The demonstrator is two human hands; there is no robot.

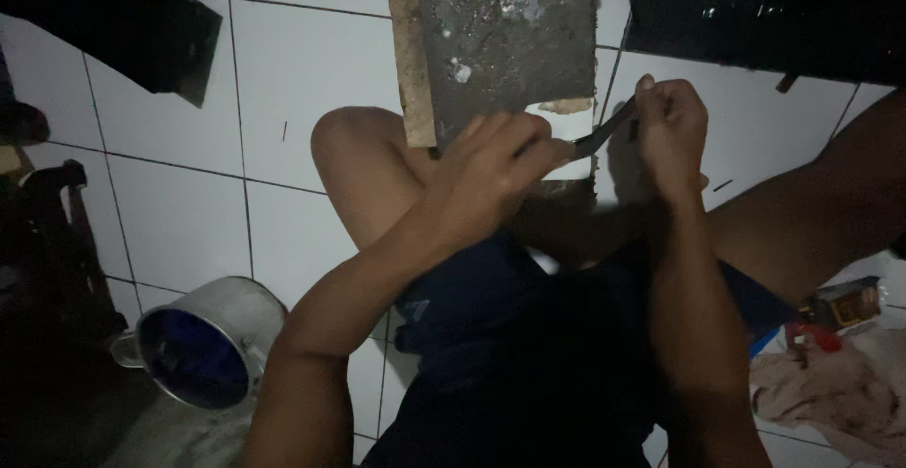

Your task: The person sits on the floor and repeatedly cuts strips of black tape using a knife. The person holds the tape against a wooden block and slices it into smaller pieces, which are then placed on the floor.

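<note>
The person sits on a white tiled floor (179, 223) with knees bent, and both forearms reach forward from the bottom of the view. The left hand (500, 161) crosses inward over the raised left knee, wrist bent, fingers curled down onto the lower edge of a flat grey slab (510, 43) whose left side shows a pale brown edge; this grip is closed on the slab's bottom edge. The slab lies on the floor between the knees, its top wet and glistening, with a small pale chip just beside its lower right corner. The right hand (670, 128) is held upright with knuckles toward the camera, its grip closed around the handle of a thin dark blade (599, 136) that slants down and leftward to the fingertips of the left hand, at the slab's lower right corner. At lower left a metal mug (203, 341) lies tipped on its side, its dark blue inside facing the camera. At lower right, near the right thigh, sit a small brown and dark packet (849, 303), a red scrap beside it, and a crumpled pale cloth (830, 392).
</note>
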